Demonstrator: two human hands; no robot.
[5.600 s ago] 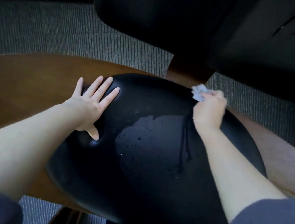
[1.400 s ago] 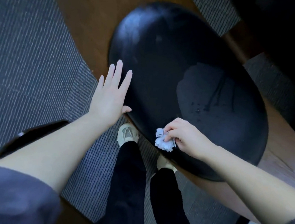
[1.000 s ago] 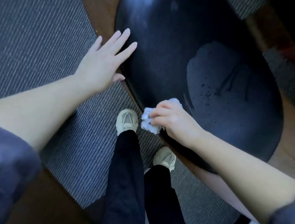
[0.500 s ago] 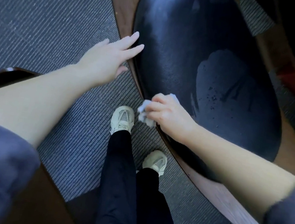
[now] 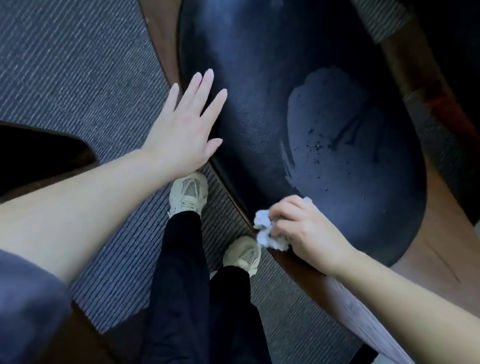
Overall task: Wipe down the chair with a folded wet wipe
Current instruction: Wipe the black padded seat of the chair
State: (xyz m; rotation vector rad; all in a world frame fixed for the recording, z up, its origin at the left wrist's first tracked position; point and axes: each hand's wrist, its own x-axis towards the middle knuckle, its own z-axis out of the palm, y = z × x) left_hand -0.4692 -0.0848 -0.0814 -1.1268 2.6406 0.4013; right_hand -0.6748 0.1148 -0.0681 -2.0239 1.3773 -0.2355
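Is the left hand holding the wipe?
No, the right hand grips the crumpled wipe at the front edge of the seat; the left hand is spread flat and empty.

Crumpled wipe [image 5: 268,232] on chair [image 5: 275,94] edge

I see the left hand [image 5: 182,130] lying flat, fingers [image 5: 206,84] straight, on the near edge of the black seat [image 5: 265,62]. The right hand [image 5: 309,231] grips a crumpled wipe [image 5: 265,233] at the seat's front rim, against the wooden frame [image 5: 436,265]. A damp patch [image 5: 342,128] shows mid-seat. Pale shoes [image 5: 189,193] stand on grey carpet [image 5: 51,47].
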